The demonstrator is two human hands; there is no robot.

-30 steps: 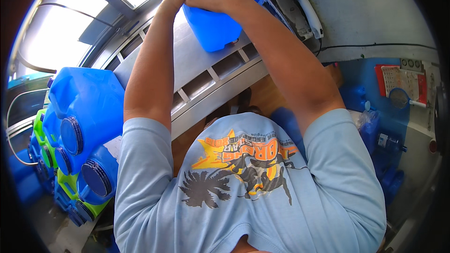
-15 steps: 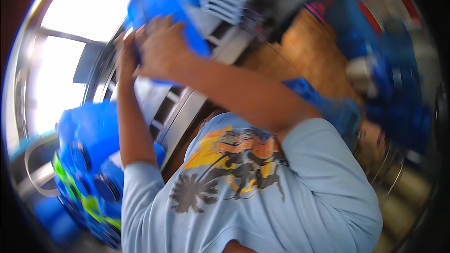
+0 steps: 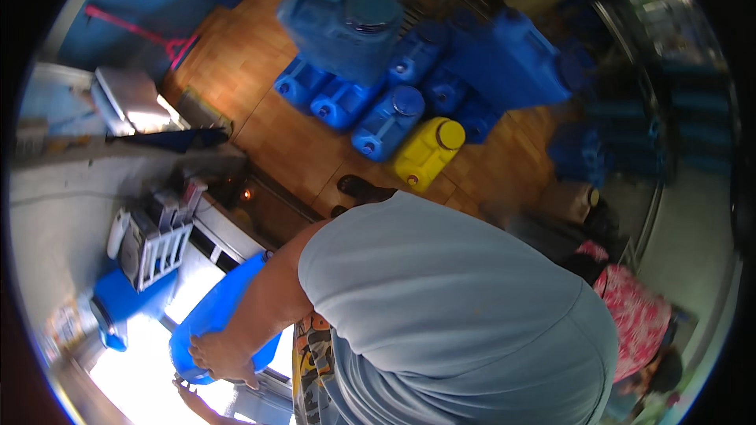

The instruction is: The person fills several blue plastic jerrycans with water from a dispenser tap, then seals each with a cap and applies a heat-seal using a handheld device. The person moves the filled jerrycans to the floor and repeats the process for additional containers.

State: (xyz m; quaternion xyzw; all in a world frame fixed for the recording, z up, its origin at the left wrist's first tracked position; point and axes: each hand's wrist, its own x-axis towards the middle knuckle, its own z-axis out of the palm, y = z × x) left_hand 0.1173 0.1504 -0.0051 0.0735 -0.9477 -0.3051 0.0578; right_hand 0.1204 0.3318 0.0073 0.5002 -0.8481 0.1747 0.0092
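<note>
- Right hand (image 3: 223, 356) lies spread over the blue jerrycan (image 3: 220, 316) at lower left, grip holding it.
- Left hand (image 3: 191, 399) is just beneath, its grip unclear.
- Farther off, blue jugs (image 3: 370, 102) and one yellow jug (image 3: 426, 153) crowd the wooden floor (image 3: 276, 130).

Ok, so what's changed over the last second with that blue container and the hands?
The view has swung round to the floor, showing blue jugs and a yellow jug. The blue container, earlier at the picture's top, now sits lower left. Unchanged: the right hand still grips it; the left hand shows only partly beneath.
</note>
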